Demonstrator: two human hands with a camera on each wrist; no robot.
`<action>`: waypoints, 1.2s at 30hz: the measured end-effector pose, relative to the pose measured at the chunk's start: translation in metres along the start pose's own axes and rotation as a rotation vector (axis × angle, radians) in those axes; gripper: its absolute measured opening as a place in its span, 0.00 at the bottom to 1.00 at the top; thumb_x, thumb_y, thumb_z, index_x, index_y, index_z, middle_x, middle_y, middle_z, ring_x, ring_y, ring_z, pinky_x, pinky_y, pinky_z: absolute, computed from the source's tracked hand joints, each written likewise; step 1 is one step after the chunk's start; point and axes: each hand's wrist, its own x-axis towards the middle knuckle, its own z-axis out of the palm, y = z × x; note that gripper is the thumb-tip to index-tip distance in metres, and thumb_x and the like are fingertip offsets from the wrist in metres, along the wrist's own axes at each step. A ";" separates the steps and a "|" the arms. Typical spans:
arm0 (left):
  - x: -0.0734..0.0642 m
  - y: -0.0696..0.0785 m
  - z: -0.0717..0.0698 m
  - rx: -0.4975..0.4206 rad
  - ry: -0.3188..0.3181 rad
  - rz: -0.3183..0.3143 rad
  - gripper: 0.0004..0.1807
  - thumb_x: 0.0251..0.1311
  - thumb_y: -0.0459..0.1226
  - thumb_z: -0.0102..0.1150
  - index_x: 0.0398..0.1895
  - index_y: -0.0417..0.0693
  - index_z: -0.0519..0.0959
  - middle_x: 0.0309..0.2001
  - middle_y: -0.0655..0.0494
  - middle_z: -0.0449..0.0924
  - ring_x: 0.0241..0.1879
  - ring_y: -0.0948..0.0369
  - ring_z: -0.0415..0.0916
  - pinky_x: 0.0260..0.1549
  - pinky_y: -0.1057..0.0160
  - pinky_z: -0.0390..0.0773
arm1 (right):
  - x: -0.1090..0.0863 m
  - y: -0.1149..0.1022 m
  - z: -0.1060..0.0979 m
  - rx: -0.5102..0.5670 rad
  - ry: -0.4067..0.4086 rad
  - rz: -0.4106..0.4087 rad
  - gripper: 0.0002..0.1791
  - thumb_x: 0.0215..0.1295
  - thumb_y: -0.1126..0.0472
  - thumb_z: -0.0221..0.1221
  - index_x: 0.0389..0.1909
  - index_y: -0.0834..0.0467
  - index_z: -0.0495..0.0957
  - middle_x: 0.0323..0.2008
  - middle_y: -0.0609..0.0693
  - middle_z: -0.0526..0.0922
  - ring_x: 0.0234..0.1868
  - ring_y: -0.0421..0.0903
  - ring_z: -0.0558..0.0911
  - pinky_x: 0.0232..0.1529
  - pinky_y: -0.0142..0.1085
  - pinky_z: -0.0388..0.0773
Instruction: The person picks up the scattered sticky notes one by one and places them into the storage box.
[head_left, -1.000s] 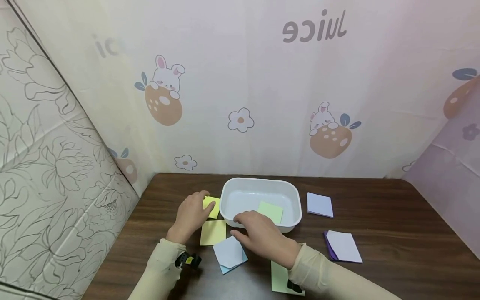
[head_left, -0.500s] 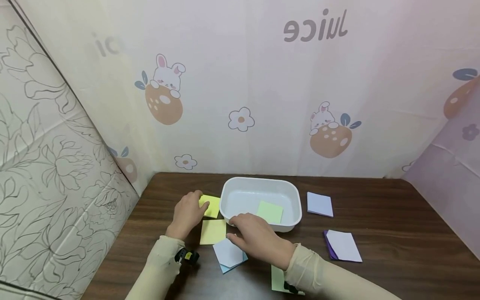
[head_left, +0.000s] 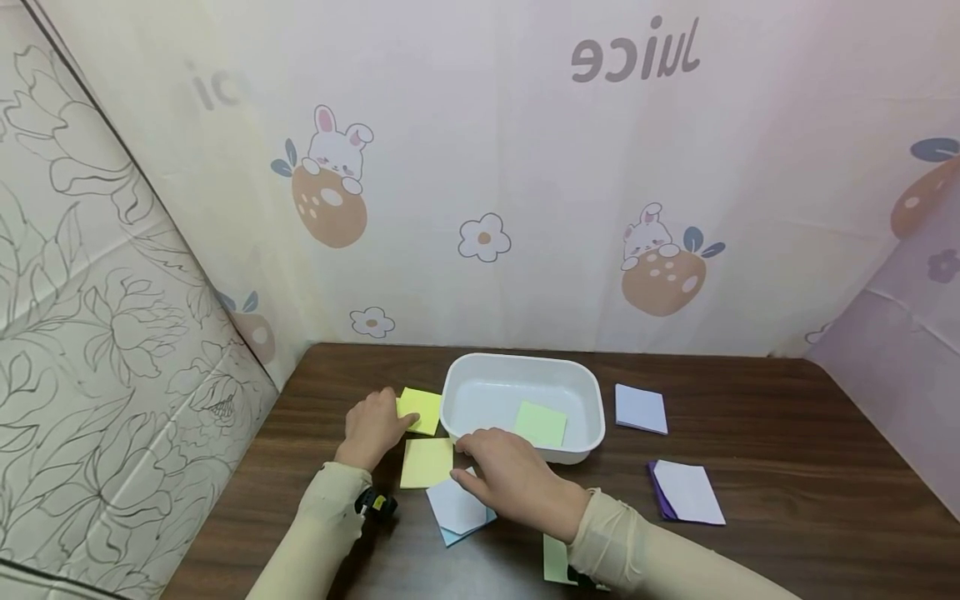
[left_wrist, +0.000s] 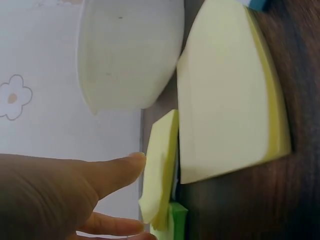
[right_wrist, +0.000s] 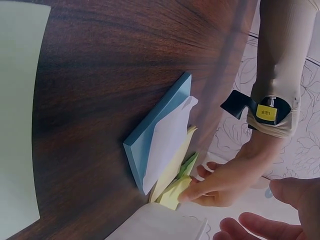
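Note:
In the head view my left hand [head_left: 372, 427] lies at the left side of a bright yellow sticky-note pad [head_left: 422, 408], thumb and fingers spread around it. The left wrist view shows the thumb tip at the pad's edge, with a green pad [left_wrist: 177, 216] below it; whether the hand grips either cannot be told. My right hand [head_left: 517, 482] hovers empty, fingers relaxed, near the front rim of a white plastic container [head_left: 525, 361]. Below its thumb lies a white note sheet [head_left: 459, 504] over a blue pad [head_left: 453, 537]. A pale yellow pad [head_left: 427, 463] sits between the hands.
A light green note [head_left: 541, 424] lies in the container. On the right are a pale lilac pad [head_left: 641, 409] and a white sheet [head_left: 690, 492] over a purple pad [head_left: 662, 502]. My right sleeve covers part of another green sheet [head_left: 556, 560]. A patterned curtain [head_left: 480, 167] hangs behind the table.
My left hand has slid slightly left, uncovering more of the bright yellow pad, which stays about in place. My right hand has shifted slightly left and toward me.

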 end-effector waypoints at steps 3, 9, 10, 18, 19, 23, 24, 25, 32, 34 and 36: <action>0.001 0.000 0.003 0.005 -0.011 -0.012 0.23 0.57 0.51 0.72 0.32 0.39 0.78 0.22 0.52 0.71 0.21 0.57 0.68 0.19 0.61 0.65 | 0.000 0.001 0.000 -0.001 -0.001 -0.001 0.09 0.66 0.53 0.65 0.40 0.54 0.83 0.33 0.45 0.85 0.31 0.36 0.76 0.32 0.31 0.73; 0.003 0.000 0.006 -0.017 -0.014 -0.012 0.21 0.56 0.48 0.73 0.29 0.40 0.77 0.19 0.55 0.66 0.19 0.58 0.67 0.18 0.62 0.63 | -0.001 0.002 0.002 -0.013 0.003 -0.009 0.08 0.67 0.53 0.65 0.39 0.53 0.82 0.33 0.44 0.85 0.32 0.36 0.77 0.33 0.31 0.74; 0.003 0.000 0.006 -0.024 -0.014 -0.009 0.21 0.56 0.48 0.74 0.28 0.40 0.77 0.19 0.54 0.67 0.19 0.58 0.67 0.18 0.62 0.63 | -0.001 0.002 0.002 -0.013 0.004 -0.010 0.08 0.66 0.53 0.65 0.39 0.53 0.82 0.33 0.43 0.85 0.32 0.36 0.77 0.33 0.31 0.74; 0.005 -0.003 0.006 -0.046 -0.042 -0.030 0.23 0.56 0.47 0.74 0.39 0.36 0.78 0.28 0.49 0.77 0.25 0.56 0.70 0.24 0.59 0.70 | 0.000 0.001 0.003 -0.016 -0.005 -0.013 0.08 0.67 0.51 0.64 0.37 0.52 0.81 0.31 0.43 0.83 0.31 0.36 0.75 0.33 0.30 0.73; 0.005 -0.003 0.005 -0.045 -0.050 -0.032 0.24 0.56 0.47 0.74 0.40 0.36 0.78 0.29 0.48 0.78 0.25 0.56 0.71 0.24 0.58 0.71 | 0.000 0.001 0.003 -0.019 -0.005 -0.015 0.08 0.67 0.51 0.64 0.36 0.51 0.80 0.30 0.43 0.83 0.31 0.36 0.75 0.33 0.30 0.73; 0.005 -0.002 0.004 -0.056 -0.067 -0.025 0.25 0.56 0.46 0.74 0.44 0.36 0.77 0.34 0.46 0.81 0.27 0.55 0.73 0.27 0.56 0.74 | 0.000 0.001 0.004 -0.027 -0.001 -0.022 0.08 0.67 0.51 0.64 0.35 0.51 0.79 0.30 0.43 0.83 0.30 0.36 0.75 0.33 0.30 0.72; 0.006 -0.002 0.004 -0.063 -0.062 -0.019 0.24 0.56 0.45 0.74 0.45 0.36 0.77 0.35 0.45 0.82 0.28 0.55 0.73 0.28 0.56 0.75 | -0.001 0.001 0.003 -0.027 0.002 -0.025 0.08 0.67 0.51 0.64 0.34 0.51 0.79 0.30 0.43 0.83 0.30 0.36 0.75 0.33 0.30 0.72; 0.005 -0.002 0.004 -0.071 -0.058 -0.014 0.24 0.56 0.45 0.74 0.46 0.36 0.77 0.35 0.45 0.82 0.28 0.55 0.74 0.28 0.55 0.75 | 0.000 0.001 0.003 -0.028 0.004 -0.027 0.08 0.67 0.51 0.64 0.35 0.51 0.79 0.30 0.44 0.83 0.30 0.36 0.75 0.32 0.30 0.72; 0.003 -0.001 0.005 -0.109 -0.026 0.008 0.19 0.61 0.40 0.70 0.49 0.39 0.78 0.37 0.44 0.84 0.30 0.53 0.78 0.29 0.54 0.76 | 0.001 0.001 0.004 -0.028 -0.004 -0.019 0.09 0.67 0.51 0.64 0.38 0.53 0.82 0.32 0.43 0.84 0.31 0.36 0.75 0.33 0.30 0.73; 0.003 -0.001 0.005 -0.119 -0.021 0.015 0.17 0.63 0.39 0.68 0.51 0.40 0.79 0.41 0.43 0.85 0.31 0.52 0.79 0.29 0.53 0.77 | 0.001 0.001 0.004 -0.033 -0.005 -0.019 0.09 0.67 0.51 0.64 0.39 0.53 0.82 0.32 0.43 0.84 0.31 0.36 0.75 0.33 0.30 0.73; 0.003 -0.001 0.005 -0.130 -0.018 0.024 0.16 0.64 0.38 0.66 0.53 0.40 0.80 0.44 0.41 0.85 0.31 0.52 0.80 0.28 0.54 0.77 | 0.001 0.000 0.004 -0.036 -0.004 -0.020 0.09 0.67 0.51 0.64 0.40 0.52 0.82 0.33 0.42 0.84 0.31 0.36 0.75 0.33 0.30 0.73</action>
